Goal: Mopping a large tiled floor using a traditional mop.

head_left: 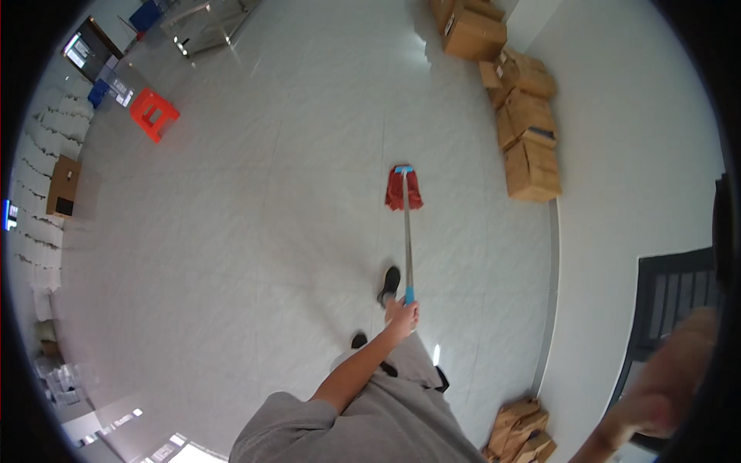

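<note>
Cardboard boxes (529,131) stacked along right wall, orange stool (154,113) far left, more boxes (521,432) btm right.

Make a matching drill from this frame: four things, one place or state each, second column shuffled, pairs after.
Things:
1. mop
2. orange stool
3. cardboard boxes
4. right hand

Places or states:
A. blurred at the frame's right edge, near a dark barred frame
B. stacked along the right wall
C. on the floor, upper left
D. red head on the tiles, handle end gripped by the left hand

Pairs: 1-D, 2-C, 3-B, 4-A
</note>
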`<state>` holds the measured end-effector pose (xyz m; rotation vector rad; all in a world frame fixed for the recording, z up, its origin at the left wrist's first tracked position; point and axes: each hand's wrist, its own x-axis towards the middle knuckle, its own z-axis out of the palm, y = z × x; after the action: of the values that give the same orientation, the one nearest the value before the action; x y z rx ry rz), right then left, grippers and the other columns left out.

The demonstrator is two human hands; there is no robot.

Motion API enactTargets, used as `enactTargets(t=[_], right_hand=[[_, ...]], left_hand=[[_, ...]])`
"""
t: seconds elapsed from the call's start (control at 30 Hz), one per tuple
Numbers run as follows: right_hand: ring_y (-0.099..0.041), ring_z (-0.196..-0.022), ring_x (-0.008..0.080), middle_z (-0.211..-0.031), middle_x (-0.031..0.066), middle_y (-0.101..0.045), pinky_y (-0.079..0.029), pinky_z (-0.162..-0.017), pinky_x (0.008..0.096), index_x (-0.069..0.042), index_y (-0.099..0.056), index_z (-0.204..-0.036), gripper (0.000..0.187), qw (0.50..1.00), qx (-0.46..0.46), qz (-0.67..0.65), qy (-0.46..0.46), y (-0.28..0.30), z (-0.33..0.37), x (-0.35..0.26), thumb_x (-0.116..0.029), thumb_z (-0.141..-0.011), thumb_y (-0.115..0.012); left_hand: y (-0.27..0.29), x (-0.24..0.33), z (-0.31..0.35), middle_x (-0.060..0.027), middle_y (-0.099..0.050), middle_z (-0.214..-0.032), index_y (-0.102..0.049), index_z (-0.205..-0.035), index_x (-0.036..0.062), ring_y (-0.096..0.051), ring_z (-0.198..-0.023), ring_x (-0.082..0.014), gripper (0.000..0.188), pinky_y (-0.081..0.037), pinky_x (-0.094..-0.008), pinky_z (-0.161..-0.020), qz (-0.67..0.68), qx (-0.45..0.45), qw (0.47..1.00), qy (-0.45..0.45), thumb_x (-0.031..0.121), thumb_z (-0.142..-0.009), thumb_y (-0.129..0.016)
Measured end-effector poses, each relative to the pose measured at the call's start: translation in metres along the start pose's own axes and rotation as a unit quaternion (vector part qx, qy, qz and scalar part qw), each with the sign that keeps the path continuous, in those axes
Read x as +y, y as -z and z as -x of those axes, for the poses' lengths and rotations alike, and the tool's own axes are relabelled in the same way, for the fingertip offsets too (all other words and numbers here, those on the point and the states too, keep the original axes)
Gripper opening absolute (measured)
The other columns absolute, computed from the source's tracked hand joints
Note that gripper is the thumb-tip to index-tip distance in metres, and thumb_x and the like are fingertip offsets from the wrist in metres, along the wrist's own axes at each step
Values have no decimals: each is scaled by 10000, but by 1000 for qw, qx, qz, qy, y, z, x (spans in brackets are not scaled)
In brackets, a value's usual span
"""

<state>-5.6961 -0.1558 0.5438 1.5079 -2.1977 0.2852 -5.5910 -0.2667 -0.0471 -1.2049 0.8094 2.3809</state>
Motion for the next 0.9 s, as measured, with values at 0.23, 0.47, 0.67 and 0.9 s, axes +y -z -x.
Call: enactTargets(t=[0.23,0.47,0.67,0.9], right_hand=[[-593,-910,186,-1025,147,-597,-494,-790,306,11,-488,-1284,362,753,-109,-299,-576,-353,135,66,-144,-959,-517],[-620,-756,179,-926,122,-652,-507,-673,308,-27,-522,-1136,807,178,-218,-702,-654,-573,21,156,-760,-866,-320],[-502,-605,109,-719,16,-580,-412,-560,249,-92,-597,-890,747,202,-308,-681,-632,-698,-68,294,-770,-871,-283],[-419,-484,82,-608,-27,-491,-291,-422,232,-148,-530,-788,640,189,-178,-645,-719,-784,-177,467,-725,-906,-279]], left_hand=[[-52,189,-107,-27,-484,-581,-510,-792,63,-459,-441,-112,94,-374,-284,-390,-72,24,997,35,73,-826,-597],[-150,350,-209,-14,-494,-624,-526,-861,83,-459,-473,-103,136,-330,-260,-387,-87,37,995,-13,117,-823,-652],[-201,490,-328,-40,-522,-667,-530,-909,55,-478,-503,-114,202,-384,-274,-411,-49,-1,998,-31,137,-809,-685],[-314,637,-463,-79,-573,-784,-535,-1064,11,-543,-669,-175,327,-464,-354,-572,-237,112,963,-67,190,-827,-670]])
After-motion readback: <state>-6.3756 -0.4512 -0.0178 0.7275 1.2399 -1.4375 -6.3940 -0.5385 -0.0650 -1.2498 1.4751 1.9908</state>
